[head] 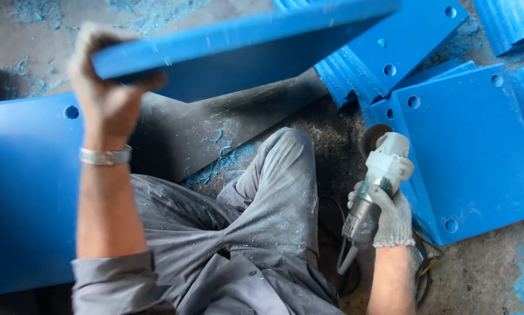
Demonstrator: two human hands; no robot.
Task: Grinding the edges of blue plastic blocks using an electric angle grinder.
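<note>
- The left hand, bare with a metal wristband, clamps its fingers around the near edge of a blue plastic panel, lifted and tilted above the floor.
- The gloved right hand wraps its fingers tight around the body of a grey angle grinder, just beside the stacked blue plates.
- Blue shavings lie by the knee.

A bright blue panel is gripped by bare left-hand fingers above a silver wristband, a pale grey-green grinder is wrapped by speckled white-gloved right-hand fingers, and dusty grey trousers are seen between.
</note>
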